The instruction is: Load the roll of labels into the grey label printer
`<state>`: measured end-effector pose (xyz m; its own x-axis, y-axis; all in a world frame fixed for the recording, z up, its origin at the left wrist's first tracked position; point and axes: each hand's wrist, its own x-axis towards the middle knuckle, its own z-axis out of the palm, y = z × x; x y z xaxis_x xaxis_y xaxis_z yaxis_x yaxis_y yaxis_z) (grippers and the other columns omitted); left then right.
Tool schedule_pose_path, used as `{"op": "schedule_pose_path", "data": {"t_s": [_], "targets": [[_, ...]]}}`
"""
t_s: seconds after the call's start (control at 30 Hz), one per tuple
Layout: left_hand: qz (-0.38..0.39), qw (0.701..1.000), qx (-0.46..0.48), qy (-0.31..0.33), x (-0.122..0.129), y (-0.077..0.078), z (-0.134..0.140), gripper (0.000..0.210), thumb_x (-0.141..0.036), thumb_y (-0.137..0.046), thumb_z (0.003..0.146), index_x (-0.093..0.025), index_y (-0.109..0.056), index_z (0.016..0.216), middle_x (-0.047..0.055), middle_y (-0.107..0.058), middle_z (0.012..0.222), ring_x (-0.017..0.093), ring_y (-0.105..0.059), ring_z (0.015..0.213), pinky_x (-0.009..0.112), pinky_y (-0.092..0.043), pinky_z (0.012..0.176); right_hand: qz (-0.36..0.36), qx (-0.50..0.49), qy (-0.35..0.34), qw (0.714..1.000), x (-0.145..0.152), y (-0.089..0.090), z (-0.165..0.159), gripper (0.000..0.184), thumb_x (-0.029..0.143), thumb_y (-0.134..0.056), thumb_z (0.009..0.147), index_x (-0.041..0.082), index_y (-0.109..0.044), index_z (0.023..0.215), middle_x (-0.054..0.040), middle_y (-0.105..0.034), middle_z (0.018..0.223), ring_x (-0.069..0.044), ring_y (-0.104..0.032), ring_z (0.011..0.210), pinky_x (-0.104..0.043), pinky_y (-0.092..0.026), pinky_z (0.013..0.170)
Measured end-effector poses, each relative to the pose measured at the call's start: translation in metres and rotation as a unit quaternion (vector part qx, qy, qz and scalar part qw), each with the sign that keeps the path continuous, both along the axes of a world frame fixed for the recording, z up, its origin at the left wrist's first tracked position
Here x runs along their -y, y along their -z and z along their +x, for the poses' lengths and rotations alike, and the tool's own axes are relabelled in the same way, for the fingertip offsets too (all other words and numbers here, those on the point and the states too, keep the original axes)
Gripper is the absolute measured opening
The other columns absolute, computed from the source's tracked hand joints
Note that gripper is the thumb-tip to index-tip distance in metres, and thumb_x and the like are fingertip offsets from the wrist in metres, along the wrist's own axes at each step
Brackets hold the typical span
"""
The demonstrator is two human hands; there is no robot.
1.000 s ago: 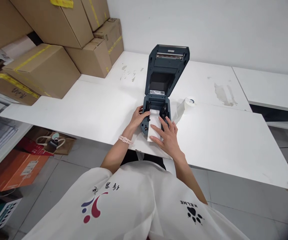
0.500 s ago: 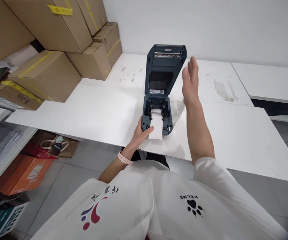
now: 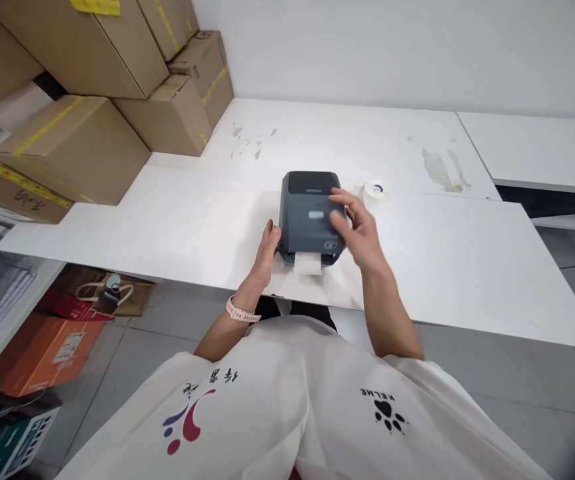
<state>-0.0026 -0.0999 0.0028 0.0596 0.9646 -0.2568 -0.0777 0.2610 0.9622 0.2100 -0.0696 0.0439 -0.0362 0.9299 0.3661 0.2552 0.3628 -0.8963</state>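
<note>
A dark grey-blue label printer (image 3: 310,223) stands near the front edge of the white table, its lid down. From its front slot sticks a strip of white label paper (image 3: 308,264). Flat against the printer's left side rests my left hand (image 3: 267,250), fingers stretched and holding nothing. My right hand (image 3: 360,230) lies over the right part of the lid with its fingers apart, slightly blurred. Just beyond that hand, on the table, is a small white roll (image 3: 373,193) with a dark core.
Taped cardboard boxes (image 3: 77,150) are stacked at the table's left end. A white wall (image 3: 367,53) runs behind the table (image 3: 192,220). Below on the left are an orange box (image 3: 47,353) and a paper bag (image 3: 140,293) on the floor.
The printer's lid has swung from upright to down, covering the inside. My right hand has come down onto it, and my left hand has shifted from the paper to the printer's side.
</note>
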Motion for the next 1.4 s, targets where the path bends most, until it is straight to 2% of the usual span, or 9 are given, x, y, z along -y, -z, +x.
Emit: {"op": "schedule_pose_path", "data": {"t_s": [0.23, 0.4, 0.67, 0.77, 0.83, 0.93, 1.07, 1.23, 1.4], "targets": [[-0.015, 1.000, 0.004, 0.006, 0.000, -0.014, 0.015, 0.087, -0.059, -0.063, 0.086, -0.028, -0.026, 0.159, 0.006, -0.033, 0.167, 0.030, -0.032, 0.154, 0.046, -0.035, 0.124, -0.183, -0.077, 0.063, 0.978, 0.030, 0.045, -0.002, 0.087, 0.061, -0.072, 0.081, 0.041, -0.032, 0.155, -0.0007, -0.024, 0.169, -0.031, -0.021, 0.157, -0.058, -0.034, 0.122], [0.032, 0.999, 0.001, 0.025, 0.000, -0.007, 0.015, 0.068, -0.055, -0.062, 0.088, -0.026, -0.044, 0.147, 0.008, -0.055, 0.152, 0.031, -0.048, 0.143, 0.045, -0.043, 0.117, -0.253, -0.166, -0.001, 0.953, 0.028, 0.060, -0.004, 0.083, 0.063, -0.068, 0.083, 0.036, -0.035, 0.154, -0.0034, -0.043, 0.161, -0.028, -0.042, 0.148, -0.053, -0.038, 0.123], [0.068, 0.997, -0.039, 0.020, -0.005, 0.001, 0.011, 0.068, -0.058, -0.064, 0.085, -0.020, -0.049, 0.140, 0.014, -0.058, 0.145, 0.030, -0.056, 0.132, 0.043, -0.047, 0.108, -0.232, -0.156, 0.020, 0.960, 0.025, 0.068, -0.007, 0.089, 0.061, -0.068, 0.082, 0.032, -0.031, 0.157, -0.0048, -0.045, 0.160, -0.030, -0.044, 0.146, -0.053, -0.038, 0.121], [0.089, 0.987, -0.117, -0.060, 0.015, 0.001, 0.010, 0.057, -0.057, -0.064, 0.086, -0.023, -0.054, 0.131, 0.012, -0.058, 0.140, 0.025, -0.058, 0.122, 0.038, -0.049, 0.100, -0.229, -0.131, 0.013, 0.965, 0.025, 0.070, -0.005, 0.087, 0.063, -0.063, 0.085, 0.032, -0.027, 0.159, -0.0050, -0.042, 0.162, -0.029, -0.043, 0.147, -0.053, -0.040, 0.120], [0.101, 0.968, -0.179, -0.147, 0.034, 0.005, 0.010, 0.041, -0.056, -0.062, 0.087, -0.022, -0.062, 0.109, 0.008, -0.067, 0.116, 0.020, -0.062, 0.102, 0.034, -0.050, 0.088, -0.227, -0.121, 0.015, 0.966, 0.025, 0.072, -0.006, 0.088, 0.065, -0.061, 0.086, 0.032, -0.026, 0.159, -0.0046, -0.041, 0.162, -0.029, -0.042, 0.147, -0.054, -0.041, 0.119], [0.035, 0.990, -0.126, -0.058, 0.054, 0.012, 0.012, 0.044, -0.059, -0.055, 0.089, -0.019, -0.064, 0.071, 0.003, -0.062, 0.070, 0.014, -0.055, 0.067, 0.030, -0.046, 0.066, -0.226, -0.136, 0.024, 0.964, 0.024, 0.075, -0.008, 0.088, 0.065, -0.061, 0.084, 0.033, -0.028, 0.159, -0.0044, -0.044, 0.161, -0.030, -0.043, 0.147, -0.054, -0.042, 0.118], [-0.073, 0.995, 0.001, 0.065, 0.053, 0.010, 0.015, 0.044, -0.055, -0.061, 0.085, -0.017, -0.067, 0.063, 0.002, -0.062, 0.061, 0.010, -0.046, 0.051, 0.028, -0.036, 0.052, -0.228, -0.154, 0.030, 0.961, 0.021, 0.071, -0.009, 0.085, 0.057, -0.063, 0.084, 0.031, -0.029, 0.158, -0.0057, -0.044, 0.160, -0.029, -0.046, 0.145, -0.053, -0.040, 0.119], [-0.032, 0.995, -0.044, 0.088, 0.043, 0.005, 0.013, 0.040, -0.051, -0.065, 0.082, -0.018, -0.064, 0.059, 0.002, -0.064, 0.060, 0.008, -0.044, 0.050, 0.026, -0.035, 0.052, -0.169, -0.077, 0.047, 0.981, 0.009, 0.053, -0.014, 0.094, 0.051, -0.068, 0.082, 0.033, -0.020, 0.160, -0.0072, -0.033, 0.165, -0.028, -0.038, 0.149, -0.051, -0.039, 0.120], [0.031, 0.988, -0.123, 0.085, 0.048, 0.009, 0.009, 0.045, -0.051, -0.060, 0.087, -0.019, -0.056, 0.054, 0.000, -0.059, 0.056, 0.011, -0.052, 0.056, 0.026, -0.036, 0.054, -0.139, -0.018, 0.089, 0.986, -0.005, 0.042, -0.024, 0.097, 0.041, -0.072, 0.076, 0.031, -0.022, 0.159, -0.0107, -0.044, 0.156, -0.031, -0.048, 0.140, -0.053, -0.043, 0.115]]}}
